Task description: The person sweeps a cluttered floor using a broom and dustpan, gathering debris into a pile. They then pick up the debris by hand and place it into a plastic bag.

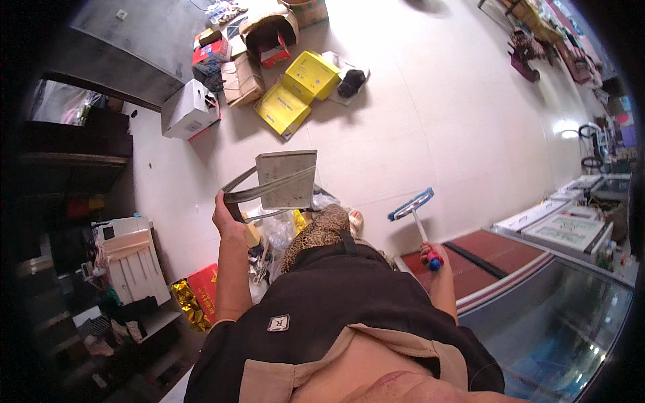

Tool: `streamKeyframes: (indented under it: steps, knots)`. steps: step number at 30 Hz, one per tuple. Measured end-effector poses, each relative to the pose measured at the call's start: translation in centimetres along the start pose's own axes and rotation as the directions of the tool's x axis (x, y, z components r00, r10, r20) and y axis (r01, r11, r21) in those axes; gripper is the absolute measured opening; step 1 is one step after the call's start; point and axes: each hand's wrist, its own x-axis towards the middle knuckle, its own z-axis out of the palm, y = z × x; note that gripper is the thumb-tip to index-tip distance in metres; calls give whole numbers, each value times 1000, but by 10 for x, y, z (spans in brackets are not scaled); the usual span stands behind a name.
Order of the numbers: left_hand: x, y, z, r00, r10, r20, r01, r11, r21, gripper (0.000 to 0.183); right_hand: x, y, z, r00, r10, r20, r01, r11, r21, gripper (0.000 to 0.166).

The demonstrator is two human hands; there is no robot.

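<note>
My left hand grips the bent frame of a grey stool-like object, whose flat rectangular panel is held up over the floor to the left of my legs. Its exact kind is hard to tell. In my right hand is the pink and blue grip of a brush with a white handle. The brush's blue-bristled head points away from me, over the pale floor. Clear plastic bags and mixed items lie beside my left leg, partly hidden by my body.
An open yellow cardboard box, a white box and a brown carton lie ahead on the tiled floor. A red box with gold foil is at my left. A glass-topped cabinet borders my right side.
</note>
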Motion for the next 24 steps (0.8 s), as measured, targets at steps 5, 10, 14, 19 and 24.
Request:
streamKeyframes:
  steps: [5,10,14,19,24]
  knots:
    - [34,-27,79,996,5,-89,-3,1000,23,19,-5,-69,52,995,-64,-73,59,995,-77,20]
    - [67,-62,171,997,-31,-72,33,999,36,18,0,-151,109,996,-87,0,87,996,-20,16]
    - [113,-101,233,989,-73,-126,89,989,120,24,-1,-222,158,992,-101,78,98,994,49,13]
    - [129,-130,306,960,-138,-244,168,980,106,29,-23,-325,273,993,-105,-43,108,992,64,14]
    - [148,-140,326,911,-129,-393,177,980,89,29,-27,-401,372,966,-254,47,258,956,-136,11]
